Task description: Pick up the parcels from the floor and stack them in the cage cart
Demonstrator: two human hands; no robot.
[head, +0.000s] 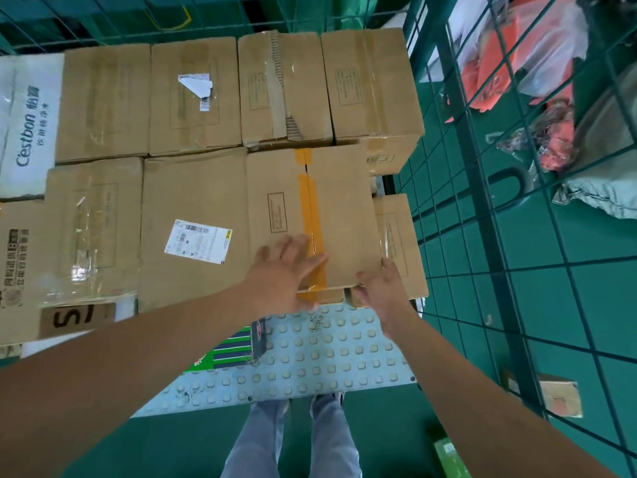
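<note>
The person is setting a flat brown cardboard parcel sealed with a strip of orange tape [312, 215] onto the top layer of boxes inside the green wire cage cart [482, 215]. The left hand [287, 270] is lying flat on the parcel's top face, fingers straight and spread over the tape, pressing rather than gripping. The right hand [382, 288] is holding the near right corner, fingers curled under the edge and thumb on top.

The parcel is looking stiff and square-edged, and probably fairly light, since 1 hand at a corner is managing it. The glossy tape under the left palm is likely slippery, so the bare cardboard beside it would give better hold; the firmest places to grasp are the edges and corners.

Just left of the left hand, a brown cardboard box with a white shipping label [198, 241] is sitting level with the parcel. Right of the right hand, a lower brown box [400, 246] is partly covered.
</note>
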